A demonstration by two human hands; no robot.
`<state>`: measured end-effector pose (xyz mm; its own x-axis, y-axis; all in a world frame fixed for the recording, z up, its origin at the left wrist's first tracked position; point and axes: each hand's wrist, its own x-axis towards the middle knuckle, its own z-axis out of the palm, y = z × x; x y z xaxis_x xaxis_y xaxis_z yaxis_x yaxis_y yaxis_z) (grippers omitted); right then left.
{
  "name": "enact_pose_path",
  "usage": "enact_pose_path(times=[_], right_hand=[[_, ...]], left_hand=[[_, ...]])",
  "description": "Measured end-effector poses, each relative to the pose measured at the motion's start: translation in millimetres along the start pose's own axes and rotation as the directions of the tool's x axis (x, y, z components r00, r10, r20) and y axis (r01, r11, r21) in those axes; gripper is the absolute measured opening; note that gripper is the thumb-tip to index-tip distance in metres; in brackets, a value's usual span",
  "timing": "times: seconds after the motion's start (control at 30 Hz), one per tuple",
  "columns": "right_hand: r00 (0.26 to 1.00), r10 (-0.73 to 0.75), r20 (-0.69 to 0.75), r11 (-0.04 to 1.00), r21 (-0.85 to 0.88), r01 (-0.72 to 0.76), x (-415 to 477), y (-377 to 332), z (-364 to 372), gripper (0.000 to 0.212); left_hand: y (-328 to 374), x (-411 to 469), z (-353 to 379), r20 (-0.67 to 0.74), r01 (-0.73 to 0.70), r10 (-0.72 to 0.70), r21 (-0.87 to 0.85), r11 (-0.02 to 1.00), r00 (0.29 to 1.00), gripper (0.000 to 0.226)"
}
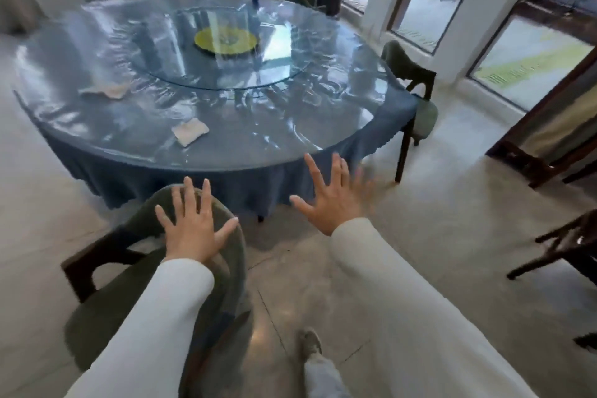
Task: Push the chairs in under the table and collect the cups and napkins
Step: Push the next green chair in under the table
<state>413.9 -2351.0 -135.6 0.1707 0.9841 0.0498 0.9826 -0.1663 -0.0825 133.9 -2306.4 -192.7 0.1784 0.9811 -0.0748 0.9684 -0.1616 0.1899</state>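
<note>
A round table (135, 126) with a blue cloth under clear plastic fills the middle. Two crumpled napkins lie on it: one (190, 131) near the front edge, another (108, 89) further left. A green padded chair (135, 268) with a dark wooden frame stands pulled out in front of the table. My left hand (193, 223) rests flat on the top of its backrest, fingers spread. My right hand (329, 197) hovers open in the air to the right of that chair, holding nothing. A second green chair (416, 87) sits tucked at the table's right side. No cup is clearly visible.
A glass turntable (274, 74) with a yellow-green disc (226, 39) sits at the table's centre, a blue bottle (255, 0) behind it. Dark wooden furniture (559, 249) stands at the right. Glass doors (529, 58) line the right wall. My shoe (310, 342) is on the tiled floor.
</note>
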Motion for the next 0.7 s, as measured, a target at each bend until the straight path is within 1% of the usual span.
enact_pose_path(times=[0.07, 0.1, 0.23, 0.3, 0.37, 0.43, 0.53, 0.57, 0.6, 0.63, 0.67, 0.7], right_hand=[[0.992, -0.118, 0.038, 0.993, 0.014, 0.118, 40, -15, 20, 0.085], [0.980, -0.185, 0.070, 0.983, 0.029, 0.183, 58, -22, 31, 0.084], [0.906, -0.398, 0.146, 0.917, 0.059, 0.394, 124, -50, 73, 0.084], [0.857, -0.476, 0.196, 0.879, 0.092, 0.468, 149, -64, 94, 0.084], [0.805, -0.541, 0.244, 0.840, 0.122, 0.528, 165, -77, 116, 0.084], [0.740, -0.609, 0.285, 0.791, 0.148, 0.594, 180, -90, 136, 0.085], [0.590, -0.730, 0.344, 0.662, 0.143, 0.736, 203, -114, 162, 0.081], [0.529, -0.771, 0.355, 0.601, 0.129, 0.789, 212, -124, 170, 0.081], [0.466, -0.807, 0.364, 0.535, 0.114, 0.837, 221, -135, 177, 0.087], [0.408, -0.834, 0.372, 0.469, 0.087, 0.879, 230, -147, 183, 0.101], [0.355, -0.853, 0.382, 0.404, 0.053, 0.913, 238, -160, 188, 0.116], [0.301, -0.871, 0.389, 0.335, 0.020, 0.942, 244, -173, 193, 0.125]], left_hand=[[-16, 11, 11, -0.025, 0.114, -0.114, 0.008, 0.993, 0.993, 0.105], [-20, 14, 16, -0.016, 0.172, -0.172, 0.014, 0.985, 0.985, 0.106], [-20, 20, 37, 0.018, 0.366, -0.366, -0.042, 0.929, 0.930, 0.111], [-13, 22, 49, 0.056, 0.429, -0.426, -0.053, 0.902, 0.903, 0.112], [-3, 23, 67, 0.110, 0.478, -0.471, -0.050, 0.877, 0.875, 0.114], [9, 28, 85, 0.193, 0.558, -0.536, -0.088, 0.825, 0.822, 0.117], [28, 45, 113, 0.303, 0.666, -0.602, -0.187, 0.722, 0.739, 0.123], [33, 56, 119, 0.336, 0.698, -0.617, -0.233, 0.677, 0.711, 0.125], [37, 69, 125, 0.365, 0.732, -0.635, -0.304, 0.610, 0.681, 0.126], [42, 82, 129, 0.390, 0.761, -0.657, -0.396, 0.513, 0.646, 0.128], [46, 96, 134, 0.413, 0.772, -0.677, -0.505, 0.386, 0.609, 0.130], [49, 109, 138, 0.439, 0.755, -0.693, -0.613, 0.233, 0.572, 0.132]])
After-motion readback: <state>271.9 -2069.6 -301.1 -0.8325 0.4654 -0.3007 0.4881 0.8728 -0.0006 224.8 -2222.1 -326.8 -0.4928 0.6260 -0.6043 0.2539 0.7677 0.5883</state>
